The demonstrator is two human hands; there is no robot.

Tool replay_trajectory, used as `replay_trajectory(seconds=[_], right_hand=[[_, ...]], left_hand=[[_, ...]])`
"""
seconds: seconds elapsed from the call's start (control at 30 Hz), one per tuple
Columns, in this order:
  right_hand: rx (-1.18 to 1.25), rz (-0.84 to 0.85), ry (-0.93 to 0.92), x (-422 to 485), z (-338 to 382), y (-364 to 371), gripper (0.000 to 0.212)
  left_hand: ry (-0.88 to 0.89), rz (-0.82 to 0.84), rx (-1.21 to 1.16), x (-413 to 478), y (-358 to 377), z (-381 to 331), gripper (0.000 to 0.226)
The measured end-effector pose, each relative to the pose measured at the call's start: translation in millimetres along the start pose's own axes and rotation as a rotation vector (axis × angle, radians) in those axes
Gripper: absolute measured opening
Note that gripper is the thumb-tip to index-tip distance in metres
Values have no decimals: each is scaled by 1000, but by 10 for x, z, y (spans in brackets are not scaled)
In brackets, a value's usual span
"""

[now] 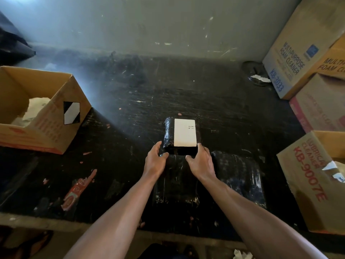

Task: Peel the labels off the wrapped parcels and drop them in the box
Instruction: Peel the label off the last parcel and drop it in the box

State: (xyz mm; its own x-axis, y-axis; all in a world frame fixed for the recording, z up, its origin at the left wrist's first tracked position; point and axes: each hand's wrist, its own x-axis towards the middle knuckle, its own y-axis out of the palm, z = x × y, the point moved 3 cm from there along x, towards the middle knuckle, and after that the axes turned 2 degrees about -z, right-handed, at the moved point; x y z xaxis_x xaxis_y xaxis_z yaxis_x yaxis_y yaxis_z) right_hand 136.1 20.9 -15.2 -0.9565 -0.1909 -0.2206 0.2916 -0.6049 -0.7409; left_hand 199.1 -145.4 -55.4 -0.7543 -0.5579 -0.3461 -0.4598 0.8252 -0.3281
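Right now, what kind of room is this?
Probably a storeroom or packing area: stacked cleaner cartons, black wrapped parcels on a scuffed dark worktop, and an open box holding paper scraps.

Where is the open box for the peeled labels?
In the head view, the open cardboard box sits at far left on the dark table, left of the labelled parcel.

A scuffed dark work surface [186, 94] meets a pale, scratched wall [149, 21], with hazy light streaming in from the upper left. Stacked cartons [291, 58] printed "Multipurpose Foam Cleaner" crowd the right side, and what may be a shallow metal dish [255, 73] sits beside them, blurred in shadow.
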Motion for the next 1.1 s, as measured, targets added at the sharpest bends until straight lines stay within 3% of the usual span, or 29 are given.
replay_trajectory(seconds=[0.23, 0.33, 0.53, 0.77, 1.1], right_hand=[[-27, -18, 25, 638, 170, -52, 70], [-61, -27, 25, 913, 198, -16, 63], [-159, 5, -5, 1490, 173, 139, 58], [-241, 43, -51, 2016, 96, 211, 59], [-304, 123, -186, 2332, 135, 159, 35]], left_hand=[[26, 21, 87, 524, 97, -271, 62], [50, 53, 161, 773, 193, -326, 54], [72, 108, 302, 1094, 423, -335, 86], [87, 119, 254, 1330, 535, -282, 92], [113, 134, 184, 1321, 566, -196, 90]])
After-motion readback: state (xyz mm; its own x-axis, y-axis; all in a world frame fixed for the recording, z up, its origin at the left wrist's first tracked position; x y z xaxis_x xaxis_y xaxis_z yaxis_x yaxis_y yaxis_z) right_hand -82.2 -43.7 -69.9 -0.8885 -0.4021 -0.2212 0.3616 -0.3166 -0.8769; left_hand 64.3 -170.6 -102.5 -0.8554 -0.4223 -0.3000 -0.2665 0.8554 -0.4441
